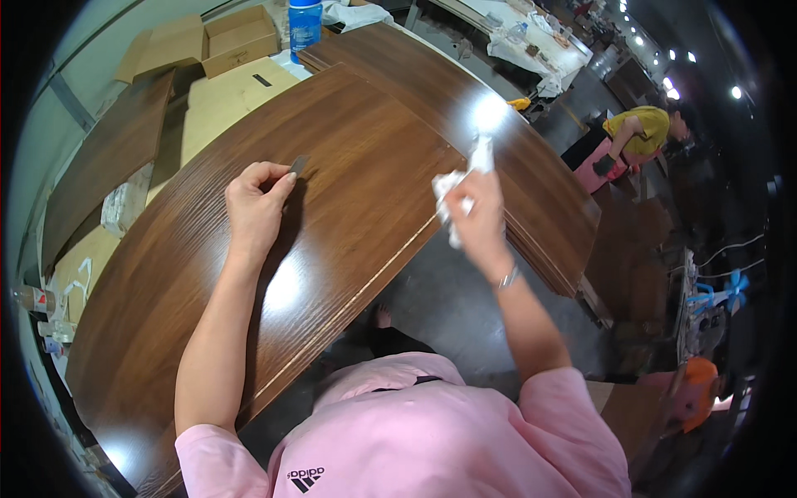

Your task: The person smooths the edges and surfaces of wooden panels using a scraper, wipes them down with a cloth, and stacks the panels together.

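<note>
A brown wood-grain panel (357, 141) lies in front of me, its pale unfinished edge toward my body. My left hand (254, 203) is closed above it, pinching a small flat dark blade (299, 164) between thumb and fingers. The blade sticks out to the upper right; whether it touches the surface I cannot tell. Over the panel's right end, my right hand (481, 220) is closed on a crumpled white cloth (448, 189). A white part (481, 153), blurred by motion, points up from that hand; whether it is cloth or something else is unclear.
Another brown panel (548, 195) stretches along the far right side. At the back left are an open cardboard box (241, 41) and a blue bottle (305, 29). A co-worker (635, 137) in a yellow top stands at right. A small blue fan (730, 289) is farther right.
</note>
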`<state>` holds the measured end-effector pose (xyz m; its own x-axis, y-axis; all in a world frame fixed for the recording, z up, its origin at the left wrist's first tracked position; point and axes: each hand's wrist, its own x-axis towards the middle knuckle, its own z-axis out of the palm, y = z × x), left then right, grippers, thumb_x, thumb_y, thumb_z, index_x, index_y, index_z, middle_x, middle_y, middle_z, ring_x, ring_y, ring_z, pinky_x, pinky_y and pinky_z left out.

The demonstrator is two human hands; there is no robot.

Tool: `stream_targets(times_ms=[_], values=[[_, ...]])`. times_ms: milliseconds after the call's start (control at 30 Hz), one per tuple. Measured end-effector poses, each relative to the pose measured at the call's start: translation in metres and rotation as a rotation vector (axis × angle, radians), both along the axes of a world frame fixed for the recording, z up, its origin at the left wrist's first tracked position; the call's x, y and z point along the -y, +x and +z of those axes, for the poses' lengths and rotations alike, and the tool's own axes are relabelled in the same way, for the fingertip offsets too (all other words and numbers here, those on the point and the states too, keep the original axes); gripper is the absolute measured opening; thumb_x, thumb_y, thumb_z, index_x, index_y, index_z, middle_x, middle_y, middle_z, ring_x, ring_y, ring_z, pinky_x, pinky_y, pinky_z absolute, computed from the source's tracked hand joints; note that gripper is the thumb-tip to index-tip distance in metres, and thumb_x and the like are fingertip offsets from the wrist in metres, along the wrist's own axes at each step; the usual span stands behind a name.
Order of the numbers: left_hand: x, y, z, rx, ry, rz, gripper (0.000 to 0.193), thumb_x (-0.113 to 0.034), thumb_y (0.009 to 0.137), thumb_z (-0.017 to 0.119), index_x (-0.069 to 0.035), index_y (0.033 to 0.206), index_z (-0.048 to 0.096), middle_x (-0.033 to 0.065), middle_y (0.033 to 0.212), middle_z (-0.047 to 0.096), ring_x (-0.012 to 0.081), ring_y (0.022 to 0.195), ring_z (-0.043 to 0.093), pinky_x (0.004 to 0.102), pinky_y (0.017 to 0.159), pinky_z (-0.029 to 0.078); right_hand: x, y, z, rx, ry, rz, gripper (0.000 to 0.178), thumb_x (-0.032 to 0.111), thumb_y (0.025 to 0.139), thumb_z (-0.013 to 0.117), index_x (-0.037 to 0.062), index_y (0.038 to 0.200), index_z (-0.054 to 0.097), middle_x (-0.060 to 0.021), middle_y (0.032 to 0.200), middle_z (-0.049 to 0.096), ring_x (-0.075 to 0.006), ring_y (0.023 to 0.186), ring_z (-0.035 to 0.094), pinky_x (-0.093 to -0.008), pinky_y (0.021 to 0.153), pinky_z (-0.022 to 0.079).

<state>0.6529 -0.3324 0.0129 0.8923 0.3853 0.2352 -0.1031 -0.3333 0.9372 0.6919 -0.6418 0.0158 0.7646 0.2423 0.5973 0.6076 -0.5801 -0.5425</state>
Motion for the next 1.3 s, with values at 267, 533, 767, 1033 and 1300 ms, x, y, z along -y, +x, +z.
stream_targets(times_ms=[267, 533, 767, 1033, 1300], values=[[-0.007, 0.001, -0.002, 0.090, -0.222, 0.056, 0.010, -0.011, 0.087, 0.073, -0.002, 0.091, 0.072, -0.0031, 0.074, 0.064, 0.0043, 0.062, 0.053, 0.0220, 0.051, 0.043, -0.062, -0.064, 0.013, 0.002, -0.169, 0.318, 0.009, 0.001, 0.073, 0.069, 0.0073, 0.071, 0.062, -0.0090, 0.079, 0.060, -0.0309, 0.085, 0.056, -0.0416, 0.078, 0.044], [-0.005, -0.001, 0.002, 0.039, -0.406, 0.133, 0.011, -0.005, 0.088, 0.071, 0.001, 0.097, 0.072, -0.0010, 0.084, 0.067, 0.0054, 0.076, 0.057, 0.0202, 0.069, 0.044, -0.070, -0.004, 0.029, 0.035, -0.153, 0.281, 0.030, 0.008, 0.075, 0.073, 0.0048, 0.104, 0.071, -0.0168, 0.111, 0.060, -0.0321, 0.106, 0.057, -0.0421, 0.095, 0.045], [-0.011, -0.002, -0.003, 0.134, -0.449, 0.056, 0.012, -0.005, 0.087, 0.071, 0.002, 0.096, 0.072, 0.0003, 0.083, 0.068, 0.0056, 0.075, 0.057, 0.0210, 0.069, 0.044, -0.090, 0.069, -0.004, 0.008, -0.397, 0.312, 0.035, 0.024, 0.089, 0.061, 0.0066, 0.118, 0.067, -0.0181, 0.127, 0.061, -0.0340, 0.117, 0.057, -0.0479, 0.098, 0.044], [-0.014, 0.009, -0.009, 0.171, -0.468, 0.074, 0.011, -0.005, 0.087, 0.071, 0.003, 0.095, 0.072, -0.0001, 0.082, 0.067, 0.0051, 0.072, 0.055, 0.0207, 0.066, 0.042, -0.163, -0.073, -0.002, 0.065, -0.505, 0.658, 0.042, 0.016, 0.083, 0.062, -0.0074, 0.118, 0.057, -0.0297, 0.129, 0.053, -0.0430, 0.118, 0.053, -0.0476, 0.107, 0.039], [-0.033, -0.012, 0.017, 0.090, -0.513, 0.153, 0.011, -0.007, 0.085, 0.073, 0.002, 0.092, 0.072, -0.0003, 0.079, 0.067, 0.0057, 0.069, 0.055, 0.0224, 0.063, 0.043, -0.106, -0.022, 0.007, 0.130, -0.537, 0.421, 0.028, 0.009, 0.087, 0.059, 0.0018, 0.112, 0.068, -0.0198, 0.124, 0.059, -0.0359, 0.118, 0.054, -0.0422, 0.102, 0.046]])
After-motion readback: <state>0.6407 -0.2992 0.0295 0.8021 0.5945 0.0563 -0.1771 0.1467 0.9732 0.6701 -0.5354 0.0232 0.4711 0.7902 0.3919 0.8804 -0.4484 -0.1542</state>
